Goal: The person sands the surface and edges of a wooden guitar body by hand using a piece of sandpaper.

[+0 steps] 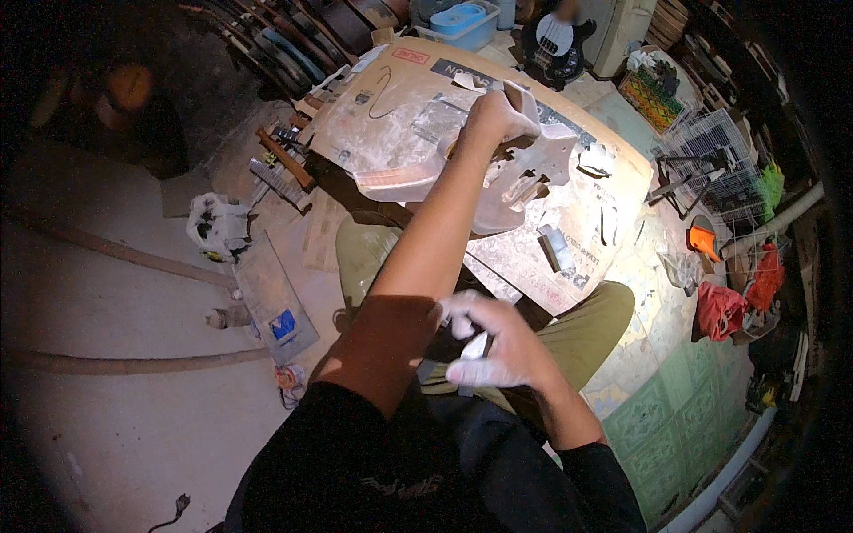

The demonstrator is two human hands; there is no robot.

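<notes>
A dusty, pale electric guitar body [555, 151] with routed cavities lies tilted over the cardboard sheet and close to my lap. Reaching across it, my left hand [499, 120] is closed around its far edge beside a horn. My right hand [502, 342] is near my lap, below my left forearm and apart from the guitar body. Its dusty fingers curl around a small white piece [476, 346] that looks like folded sandpaper, mostly hidden. A grey block [557, 249] rests on the cardboard to the right of the body.
The printed cardboard sheet [355, 133] bears torn sandpaper pieces [595, 160] and dust. Left are a wooden-handled tool [284, 158], a white bag [218, 226] and a flat board [275, 302]. A black guitar [558, 40], wire cage [706, 155] and red bag [720, 311] stand beyond.
</notes>
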